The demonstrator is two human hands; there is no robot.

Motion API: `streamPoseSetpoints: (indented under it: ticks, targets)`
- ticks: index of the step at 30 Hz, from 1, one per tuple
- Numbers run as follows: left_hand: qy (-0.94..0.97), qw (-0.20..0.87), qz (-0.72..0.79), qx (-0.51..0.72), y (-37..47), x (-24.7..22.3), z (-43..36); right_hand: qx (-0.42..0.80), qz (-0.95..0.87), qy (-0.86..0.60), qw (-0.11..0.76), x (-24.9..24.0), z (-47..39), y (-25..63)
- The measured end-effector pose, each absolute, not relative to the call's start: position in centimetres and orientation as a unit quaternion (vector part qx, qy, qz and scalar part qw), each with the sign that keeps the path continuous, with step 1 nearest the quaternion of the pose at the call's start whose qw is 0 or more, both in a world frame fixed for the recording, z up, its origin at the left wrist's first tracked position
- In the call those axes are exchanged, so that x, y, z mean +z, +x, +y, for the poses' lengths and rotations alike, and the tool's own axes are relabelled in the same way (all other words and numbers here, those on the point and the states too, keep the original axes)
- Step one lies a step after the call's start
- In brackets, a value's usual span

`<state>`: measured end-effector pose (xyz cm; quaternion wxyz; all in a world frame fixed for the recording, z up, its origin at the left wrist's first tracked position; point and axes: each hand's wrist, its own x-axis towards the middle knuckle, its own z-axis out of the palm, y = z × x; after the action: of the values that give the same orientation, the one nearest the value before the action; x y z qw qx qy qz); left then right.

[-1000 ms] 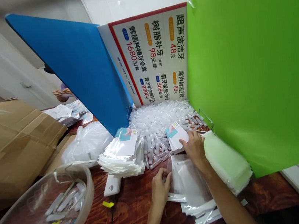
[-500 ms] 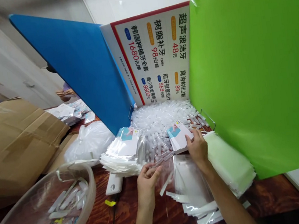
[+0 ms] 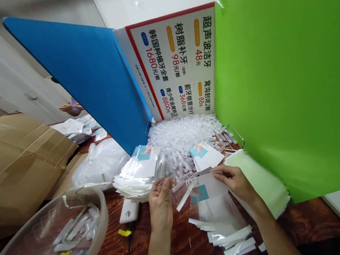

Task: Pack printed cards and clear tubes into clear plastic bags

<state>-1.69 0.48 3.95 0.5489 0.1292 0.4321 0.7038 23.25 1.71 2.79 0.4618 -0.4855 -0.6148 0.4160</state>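
Low over the dark wooden counter [image 3: 138, 243], the left hand [image 3: 160, 191] has thumb and fingers pressed together, apparently pinching one end of a clear bag [image 3: 180, 188] whose white strip slants toward the middle. Just beside it, the right hand [image 3: 227, 176] pinches the upper edge of a card [image 3: 209, 185] with a blue-green picture; the card lies over the top end of the stack of flat bags [image 3: 219, 217]. Card and bag are close together, but I cannot tell whether one has entered the other, so this piece looks unfinished.

As for what seems done, a thick heap of cards in shiny film [image 3: 141, 169] sits beyond the left hand; whether each also holds a tube cannot be made out. Much looks left: a small pile of loose cards [image 3: 207, 158] lies just beyond the right hand, a broad mound of white tubes [image 3: 186, 131] spreads behind it, and pale green packets [image 3: 260, 182] are stacked beside the right forearm.
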Motion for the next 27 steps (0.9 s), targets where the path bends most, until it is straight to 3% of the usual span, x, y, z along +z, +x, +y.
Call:
streamPoseSetpoints:
  ticks: [12, 18, 27]
  targets:
    - [0.195, 0.524, 0.5, 0.662, 0.4, 3.6, -1.0, 0.474, -0.531, -0.493, 0.5, 1.2, 1.2, 20.9]
    - [0.196, 0.439, 0.503, 0.718, -1.4, 3.4, -0.5, 0.506, -0.578, -0.469, 0.436, 1.5, 0.9, 22.1]
    - [0.294, 0.471, 0.537, 0.636, 0.1, 2.6, -1.7, 0.55, -0.47, -0.448, 0.525, 0.7, 0.7, 20.4]
